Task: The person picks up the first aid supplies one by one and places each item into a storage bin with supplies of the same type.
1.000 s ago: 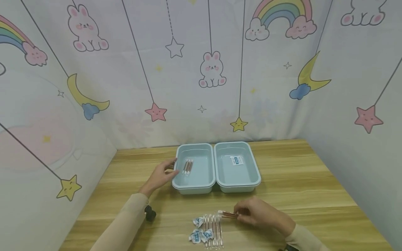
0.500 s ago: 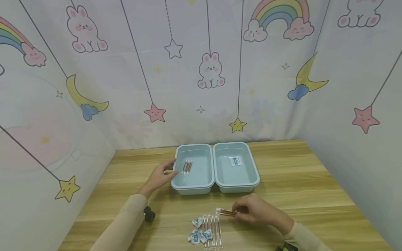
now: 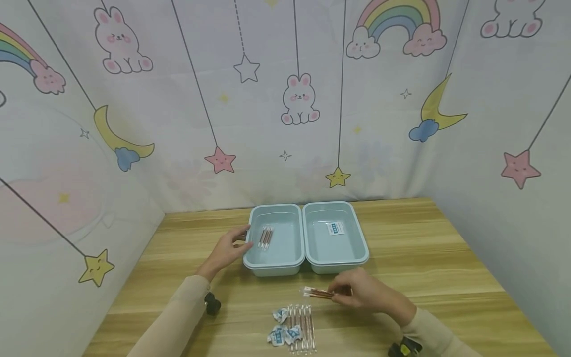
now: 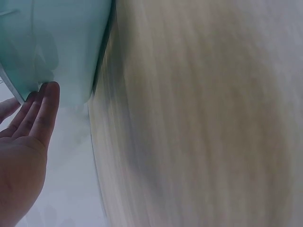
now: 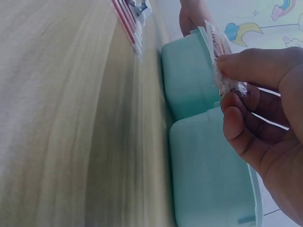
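My right hand [image 3: 363, 292] pinches a few brown-stemmed cotton swabs [image 3: 317, 292] in clear wrap, just above the table in front of the light-blue trays. In the right wrist view the wrapped swabs [image 5: 218, 52] stick out past thumb and fingertips. My left hand [image 3: 226, 252] grips the side of the left tray [image 3: 285, 265], thumb at the rim and fingers [image 4: 46, 111] along the outer wall. Several similar swabs [image 3: 266, 238] lie inside that tray. Below the trays, a row of wrapped swabs [image 3: 308, 327] lies beside a few crumpled white-and-blue packets [image 3: 278, 335].
The right tray [image 3: 340, 262] stands against the left one and has a flat white-and-blue packet [image 3: 336, 228] in it. A wood-grain table [image 3: 428, 258] bears everything. Behind it hangs a printed cloth backdrop [image 3: 267, 129].
My right hand has lifted the wrapped swabs away from the row and carried them a little towards the trays. My left hand stays at the left tray.
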A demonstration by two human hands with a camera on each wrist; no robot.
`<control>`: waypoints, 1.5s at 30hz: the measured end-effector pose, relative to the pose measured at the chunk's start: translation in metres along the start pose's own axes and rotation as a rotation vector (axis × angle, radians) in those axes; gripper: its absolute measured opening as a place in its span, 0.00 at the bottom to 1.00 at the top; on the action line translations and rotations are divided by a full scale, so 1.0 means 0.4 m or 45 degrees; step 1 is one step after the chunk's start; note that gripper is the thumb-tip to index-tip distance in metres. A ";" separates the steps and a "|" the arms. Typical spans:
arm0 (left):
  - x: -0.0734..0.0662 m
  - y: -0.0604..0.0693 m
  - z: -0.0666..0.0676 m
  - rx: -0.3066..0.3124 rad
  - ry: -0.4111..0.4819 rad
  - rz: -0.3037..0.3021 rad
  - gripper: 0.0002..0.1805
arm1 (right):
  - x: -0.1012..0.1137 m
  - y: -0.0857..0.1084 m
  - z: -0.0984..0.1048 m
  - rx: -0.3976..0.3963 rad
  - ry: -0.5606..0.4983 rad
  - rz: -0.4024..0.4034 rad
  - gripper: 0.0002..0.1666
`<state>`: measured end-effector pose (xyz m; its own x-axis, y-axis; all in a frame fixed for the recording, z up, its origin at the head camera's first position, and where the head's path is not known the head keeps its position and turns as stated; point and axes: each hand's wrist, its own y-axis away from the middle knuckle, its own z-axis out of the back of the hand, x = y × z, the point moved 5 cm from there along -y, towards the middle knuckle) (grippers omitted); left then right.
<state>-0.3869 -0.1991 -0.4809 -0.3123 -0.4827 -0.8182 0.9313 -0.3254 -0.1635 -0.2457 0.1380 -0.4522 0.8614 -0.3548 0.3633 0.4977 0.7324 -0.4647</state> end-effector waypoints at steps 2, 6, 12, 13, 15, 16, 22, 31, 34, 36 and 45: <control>0.002 -0.001 0.000 0.002 0.009 0.016 0.33 | 0.000 -0.004 0.004 -0.010 0.010 0.016 0.08; 0.001 -0.002 -0.001 0.002 0.019 0.022 0.33 | 0.000 -0.012 0.011 -0.029 0.001 0.039 0.08; 0.001 0.001 -0.003 0.003 0.029 0.030 0.33 | -0.003 -0.023 0.020 -0.064 -0.049 0.049 0.05; 0.000 0.002 -0.003 0.006 0.030 0.025 0.33 | -0.003 -0.026 0.021 -0.069 -0.058 0.048 0.05; -0.002 0.002 0.000 0.006 0.034 0.008 0.33 | -0.002 -0.034 0.023 -0.075 -0.064 0.041 0.03; -0.001 0.003 0.002 0.002 0.041 0.006 0.33 | -0.001 -0.039 0.024 -0.076 -0.064 0.036 0.02; 0.002 0.003 0.007 -0.008 0.031 -0.006 0.32 | 0.004 -0.063 0.030 -0.058 -0.059 -0.006 0.02; 0.001 0.001 -0.002 -0.009 0.029 0.018 0.32 | 0.002 -0.081 0.055 -0.074 -0.074 -0.021 0.03; 0.000 0.002 -0.002 -0.005 0.030 0.020 0.32 | -0.002 -0.089 0.065 -0.073 -0.082 -0.044 0.03; -0.001 0.002 -0.001 -0.004 0.027 0.011 0.32 | -0.005 -0.095 0.072 -0.083 -0.079 -0.056 0.03; -0.002 0.000 -0.005 -0.005 0.035 -0.030 0.33 | -0.016 -0.120 0.107 -0.146 -0.045 -0.035 0.06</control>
<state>-0.3865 -0.1969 -0.4813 -0.3289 -0.4523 -0.8290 0.9245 -0.3333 -0.1849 -0.2793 0.1298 -0.3976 0.8443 -0.3516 0.4045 0.5311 0.6505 -0.5430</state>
